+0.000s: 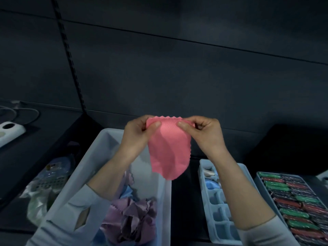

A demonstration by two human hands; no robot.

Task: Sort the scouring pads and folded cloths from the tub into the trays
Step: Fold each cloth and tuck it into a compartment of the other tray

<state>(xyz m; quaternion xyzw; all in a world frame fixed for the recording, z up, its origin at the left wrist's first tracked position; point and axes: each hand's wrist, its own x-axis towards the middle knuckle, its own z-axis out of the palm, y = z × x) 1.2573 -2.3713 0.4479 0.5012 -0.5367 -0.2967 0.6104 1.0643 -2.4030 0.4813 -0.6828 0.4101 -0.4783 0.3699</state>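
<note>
1. Head view, centre of frame: a pink cloth (168,148) with a waffle texture and zigzag edge hangs in the air, held up by both hands along its top edge; the lower part droops to a rounded point.
2. Left hand (137,133): thumb and curled fingers pinch the cloth's upper left corner. Pale sleeve with a thumb slit on the forearm, lower left.
3. Right hand (205,133): thumb and curled fingers pinch the upper right corner, level with the left.
4. Below the cloth, lower centre-left: a pale tub (92,167), long and open. Inside lie crumpled mauve cloths (134,213) and a bit of light blue cloth (128,191).
5. Lower right: a pale compartment tray (204,190) with many small cells; a few far cells hold light blue and white pieces, too small to identify.
6. Far lower right: a second tray (260,183) packed with rows of green, red and dark scouring pads (291,201).
7. Left edge: a white power strip (10,130) with cables; beneath it, plastic-wrapped packages (51,176), contents unclear.
</note>
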